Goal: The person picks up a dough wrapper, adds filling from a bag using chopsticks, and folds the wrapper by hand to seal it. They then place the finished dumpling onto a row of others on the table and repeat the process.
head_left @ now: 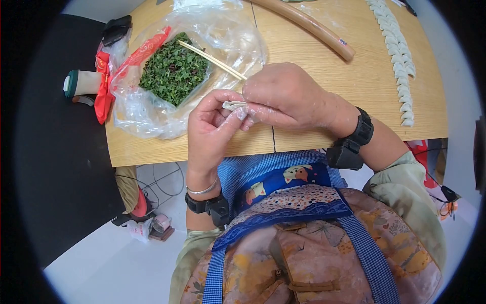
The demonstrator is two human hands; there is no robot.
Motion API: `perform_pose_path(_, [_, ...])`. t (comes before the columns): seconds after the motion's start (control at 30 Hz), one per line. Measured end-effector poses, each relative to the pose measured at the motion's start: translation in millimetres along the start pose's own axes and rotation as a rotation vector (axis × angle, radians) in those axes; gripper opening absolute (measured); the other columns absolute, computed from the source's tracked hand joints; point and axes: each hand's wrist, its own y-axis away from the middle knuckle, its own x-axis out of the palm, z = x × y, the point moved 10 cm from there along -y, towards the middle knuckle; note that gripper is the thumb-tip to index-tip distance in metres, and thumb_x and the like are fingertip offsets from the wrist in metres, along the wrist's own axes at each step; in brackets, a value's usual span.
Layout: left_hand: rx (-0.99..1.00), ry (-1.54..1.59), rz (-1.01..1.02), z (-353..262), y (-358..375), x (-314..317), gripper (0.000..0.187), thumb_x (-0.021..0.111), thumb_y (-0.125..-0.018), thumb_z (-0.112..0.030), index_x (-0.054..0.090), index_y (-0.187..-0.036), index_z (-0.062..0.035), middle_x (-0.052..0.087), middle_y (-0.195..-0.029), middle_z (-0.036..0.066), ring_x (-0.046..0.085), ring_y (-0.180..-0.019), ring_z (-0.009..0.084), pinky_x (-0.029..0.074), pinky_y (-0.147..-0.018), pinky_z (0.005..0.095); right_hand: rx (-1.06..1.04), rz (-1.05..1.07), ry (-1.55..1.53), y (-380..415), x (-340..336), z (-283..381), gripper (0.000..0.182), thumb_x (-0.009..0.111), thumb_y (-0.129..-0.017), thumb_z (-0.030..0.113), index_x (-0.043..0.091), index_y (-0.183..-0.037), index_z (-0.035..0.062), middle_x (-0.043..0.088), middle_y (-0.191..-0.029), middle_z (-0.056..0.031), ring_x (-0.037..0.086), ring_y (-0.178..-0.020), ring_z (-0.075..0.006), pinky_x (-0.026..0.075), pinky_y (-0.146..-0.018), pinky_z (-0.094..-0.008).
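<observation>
My left hand (212,121) is closed around a small, pale, folded dumpling (234,105), its thumb pressed against the dough's edge. Against that same edge rest the thumb and fingers of my right hand (291,96). A pair of light wooden chopsticks (212,60) juts out of my right fist toward the upper left. Their tips reach over a heap of chopped green filling (174,71), which sits in a clear plastic bag (238,43). Flour whitens my fingers. My right hand partly hides the dumpling's far side.
Overlapping rows of folded dumplings (397,50) run along the table's right side. A thick brown rolling pin (309,26) lies across the back of the wooden table (324,76). Beyond the left edge are a red plastic bag (104,91) and a white-and-green cylindrical object (83,83).
</observation>
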Motion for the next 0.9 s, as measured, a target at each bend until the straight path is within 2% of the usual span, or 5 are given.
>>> perform_pose_path(0.23, [0.034, 0.106, -0.058, -1.1, -0.2, -4.2, 0.018, 0.058, -0.087, 0.004, 0.056, -0.105, 0.0037, 0.064, -0.093, 0.009, 0.062, -0.077, 0.0100, 0.050, -0.068, 0.0209, -0.058, -0.052, 0.017, 0.5, -0.6, 2.8, 0.028, 0.064, -0.084, 0.024, 0.064, -0.108, 0.0084, 0.063, -0.078, -0.0100, 0.062, -0.071, -0.0314, 0.048, -0.061, -0.0406])
perform_pose_path(0.43, [0.013, -0.007, 0.003, -3.6, 1.7, -1.0, 0.019, 0.060, -0.086, 0.004, 0.056, -0.105, 0.0038, 0.064, -0.093, 0.009, 0.061, -0.077, 0.0088, 0.050, -0.067, 0.0207, 0.031, 0.063, -0.033, 0.3, -0.1, -0.4, 0.023, 0.062, -0.087, 0.026, 0.065, -0.100, 0.0075, 0.063, -0.077, -0.0100, 0.061, -0.070, -0.0319, 0.048, -0.060, -0.0399])
perform_pose_path(0.8, [-0.040, -0.102, -0.017, 1.0, 5.7, -2.8, 0.019, 0.063, -0.087, 0.002, 0.058, -0.105, 0.0018, 0.065, -0.090, 0.004, 0.059, -0.074, 0.0063, 0.046, -0.063, 0.0191, -0.053, 0.041, 0.063, 1.7, 6.4, 6.4, 0.019, 0.061, -0.086, 0.022, 0.061, -0.099, 0.0077, 0.065, -0.081, -0.0110, 0.062, -0.073, -0.0325, 0.049, -0.061, -0.0415])
perform_pose_path(0.9, [-0.027, -0.042, -0.030, -0.6, 4.1, -1.0, 0.019, 0.063, -0.086, 0.002, 0.058, -0.105, 0.0017, 0.064, -0.089, 0.003, 0.059, -0.076, 0.0055, 0.045, -0.062, 0.0185, -0.052, 0.027, 0.100, 1.1, 4.8, 5.8, 0.020, 0.062, -0.086, 0.023, 0.062, -0.098, 0.0078, 0.064, -0.079, -0.0109, 0.062, -0.072, -0.0323, 0.048, -0.061, -0.0416])
